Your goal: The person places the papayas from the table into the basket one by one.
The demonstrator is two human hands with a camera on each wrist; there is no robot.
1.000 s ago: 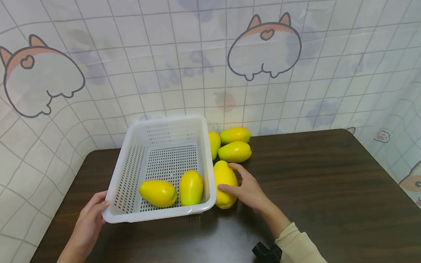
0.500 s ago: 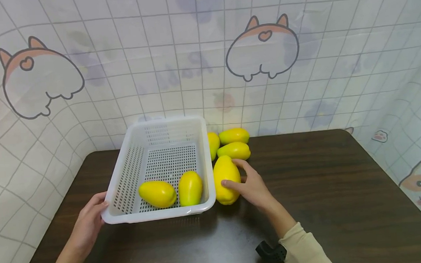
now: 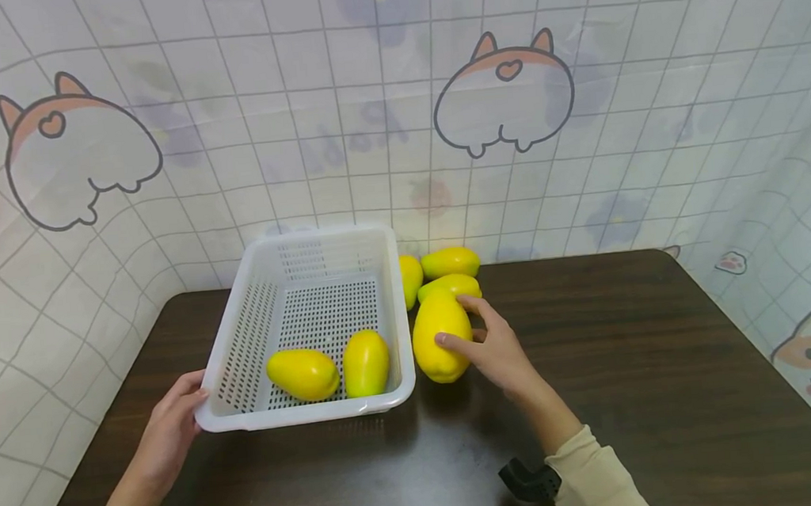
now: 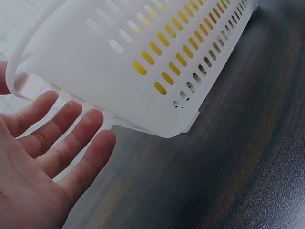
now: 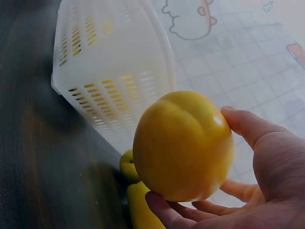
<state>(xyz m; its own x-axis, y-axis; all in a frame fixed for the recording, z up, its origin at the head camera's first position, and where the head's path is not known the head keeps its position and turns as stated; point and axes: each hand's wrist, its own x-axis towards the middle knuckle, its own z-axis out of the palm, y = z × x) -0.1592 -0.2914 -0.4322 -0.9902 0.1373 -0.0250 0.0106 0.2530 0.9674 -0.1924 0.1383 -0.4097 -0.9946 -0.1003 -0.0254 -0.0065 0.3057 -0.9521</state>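
My left hand [image 3: 170, 418] grips the near left corner of a white plastic basket [image 3: 304, 414], thumb over the rim and fingers beneath it in the left wrist view. Inside the basket lie two yellow mangoes, one on its side [image 3: 304, 374] and one pointing away from me [image 3: 366, 363]. Just right of the basket, my right hand [image 3: 493, 349] holds a large oblong yellow fruit [image 3: 439, 342] between thumb and fingers. Its lobed, creased end faces the right wrist camera. A shadow shows on the table below this fruit.
Behind the held fruit, several yellow-green mangoes sit by the basket's right side: one at the back [image 3: 451, 262], one partly covered [image 3: 451, 284], one against the basket wall [image 3: 411, 280]. The dark wooden table [image 3: 637, 378] meets a patterned curtain [image 3: 515, 197] behind.
My right hand has raised the large yellow fruit and shifted it slightly right and away from me; it now overlaps a mango behind. My left hand and the basket stay put.
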